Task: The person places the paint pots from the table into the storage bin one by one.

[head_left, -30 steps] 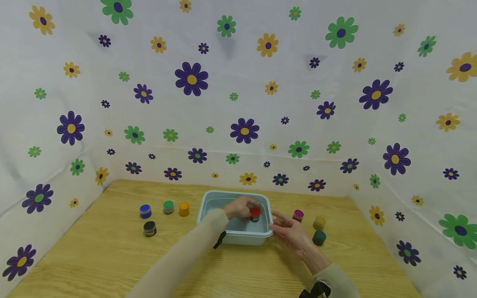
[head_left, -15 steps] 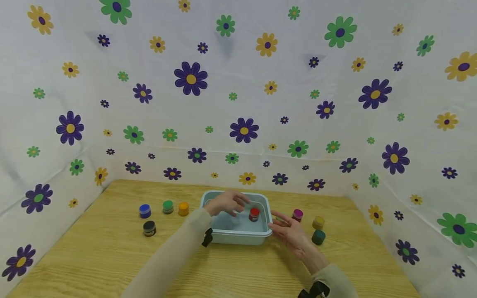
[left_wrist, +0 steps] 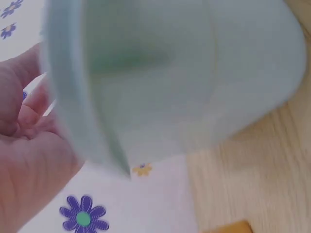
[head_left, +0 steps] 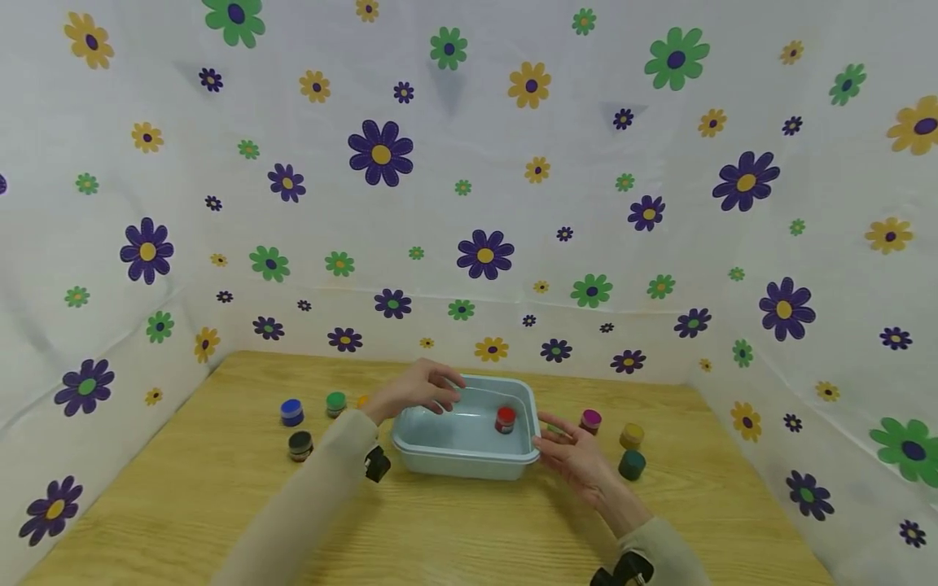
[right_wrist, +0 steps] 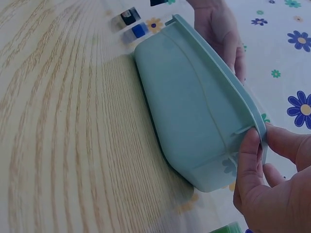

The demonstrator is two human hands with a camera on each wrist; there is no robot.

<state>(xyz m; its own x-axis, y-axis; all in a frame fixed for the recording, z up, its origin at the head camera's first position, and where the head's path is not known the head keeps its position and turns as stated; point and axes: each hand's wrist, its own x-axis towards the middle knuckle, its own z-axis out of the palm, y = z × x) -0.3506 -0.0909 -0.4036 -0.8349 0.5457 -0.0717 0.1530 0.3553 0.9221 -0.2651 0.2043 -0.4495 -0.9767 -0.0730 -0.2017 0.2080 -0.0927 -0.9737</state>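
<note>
A pale blue plastic tub (head_left: 469, 464) stands on the wooden table. Inside, near its right end, sits a small red-lidded paint jar (head_left: 506, 419). My left hand (head_left: 410, 392) hovers over the tub's left end, fingers loosely bent and holding nothing; the left wrist view shows the hand (left_wrist: 34, 126) beside the blurred tub wall (left_wrist: 160, 87). At the right end, my right hand (head_left: 579, 464) holds the tub's rim. In the right wrist view, thumb and fingers of that hand (right_wrist: 272, 179) pinch the rim (right_wrist: 243, 99) from both sides.
Left of the tub are blue (head_left: 291, 413), green (head_left: 336, 404) and black (head_left: 300, 445) jars, plus an orange jar (head_left: 362, 400) partly covered by the left hand. Magenta (head_left: 590, 420), yellow (head_left: 632, 435) and dark green (head_left: 632, 465) jars stand on the right. A flowered cloth (head_left: 440, 220) surrounds the table.
My left hand has let go of the red paint jar in the tub and moved left, up to the tub's left end. The right hand stays at the rim.
</note>
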